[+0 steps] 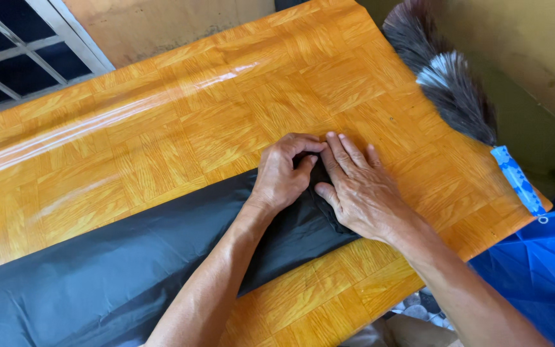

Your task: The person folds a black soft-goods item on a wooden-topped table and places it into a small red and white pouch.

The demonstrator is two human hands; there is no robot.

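A long strip of black cloth (117,270) lies across the orange wood-pattern table (181,122), running from the lower left toward the middle. My left hand (282,175) rests on the cloth's right end with its fingers curled around the edge. My right hand (359,190) lies flat beside it, palm down, pressing the same end of the cloth, fingers pointing away from me. The two hands touch at the fingertips. The very end of the cloth is hidden under them.
A grey and white feather duster (448,77) with a blue handle (516,178) lies along the table's right edge. A blue tarp-like sheet (541,270) sits at the lower right. A barred window (14,51) shows at the upper left.
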